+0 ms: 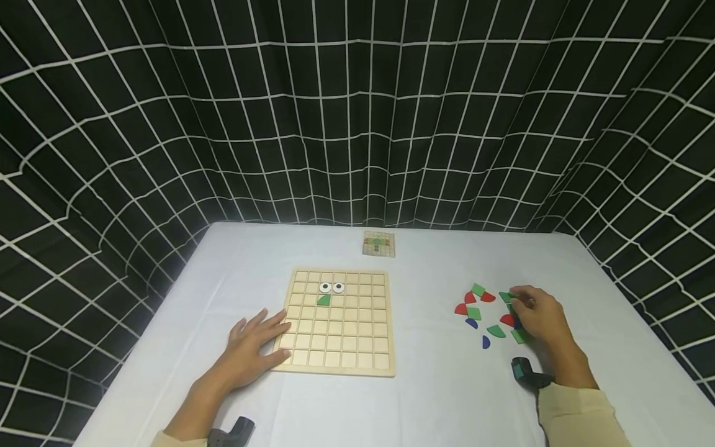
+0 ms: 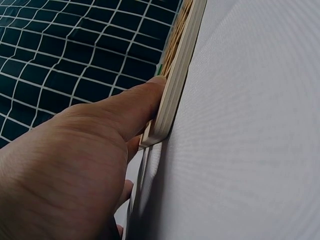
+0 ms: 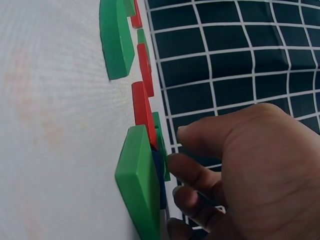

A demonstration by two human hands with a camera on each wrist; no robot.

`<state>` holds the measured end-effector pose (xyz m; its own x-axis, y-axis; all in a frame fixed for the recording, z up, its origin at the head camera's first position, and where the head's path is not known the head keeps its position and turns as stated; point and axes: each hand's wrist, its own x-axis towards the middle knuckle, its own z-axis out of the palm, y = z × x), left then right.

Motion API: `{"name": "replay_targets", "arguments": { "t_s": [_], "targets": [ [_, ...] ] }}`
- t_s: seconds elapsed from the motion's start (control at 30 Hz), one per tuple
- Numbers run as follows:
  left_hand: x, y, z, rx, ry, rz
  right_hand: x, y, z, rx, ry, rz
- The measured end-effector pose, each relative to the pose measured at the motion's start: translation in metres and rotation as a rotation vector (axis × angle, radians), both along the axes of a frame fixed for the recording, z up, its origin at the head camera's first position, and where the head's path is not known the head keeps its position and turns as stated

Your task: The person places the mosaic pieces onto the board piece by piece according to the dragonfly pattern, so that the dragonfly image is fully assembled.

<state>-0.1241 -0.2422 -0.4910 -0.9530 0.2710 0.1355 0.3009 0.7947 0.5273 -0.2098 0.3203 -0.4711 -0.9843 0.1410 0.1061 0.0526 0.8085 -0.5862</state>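
Note:
My left hand point(image 1: 248, 351) rests with spread fingers on the left edge of a wooden grid board point(image 1: 349, 374). In the left wrist view, the thumb point(image 2: 142, 100) lies on the board's rim near a corner. Two round eye pieces point(image 1: 332, 287) and a green quarter-round piece point(image 1: 323, 300) sit in the grid. My right hand point(image 1: 539, 313) reaches over the loose pieces at the right, its fingertips beside a green piece point(image 1: 505, 297). The right wrist view shows its fingers bent, with a gap between thumb and forefinger; a green block point(image 3: 137, 175) lies close by.
Red pieces point(image 1: 460, 309), blue half-round pieces point(image 1: 486, 342) and green squares point(image 1: 473, 313) lie scattered left of my right hand. A small pattern card point(image 1: 378, 244) lies behind the board. Black curtain point(image 1: 357, 112) with white grid lines surrounds the white table point(image 1: 335, 410).

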Motion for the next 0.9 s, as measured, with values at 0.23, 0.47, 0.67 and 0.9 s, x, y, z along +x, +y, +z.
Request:
{"name": "replay_targets", "arguments": {
  "t_s": [0.23, 0.47, 0.67, 0.9],
  "targets": [
    [0.001, 0.001, 0.001, 0.002, 0.005, 0.008, 0.001, -0.003, -0.001, 0.010, 0.014, 0.041],
    [0.000, 0.001, 0.000, -0.001, 0.002, 0.004, 0.001, -0.004, -0.004, 0.033, -0.023, 0.068],
    [0.000, 0.001, 0.000, -0.005, 0.010, 0.020, -0.004, -0.009, -0.002, 0.042, -0.103, 0.085],
    [0.001, 0.001, 0.000, 0.004, 0.005, 0.017, -0.011, -0.009, 0.001, 0.112, -0.161, 0.117]
  ]
}}
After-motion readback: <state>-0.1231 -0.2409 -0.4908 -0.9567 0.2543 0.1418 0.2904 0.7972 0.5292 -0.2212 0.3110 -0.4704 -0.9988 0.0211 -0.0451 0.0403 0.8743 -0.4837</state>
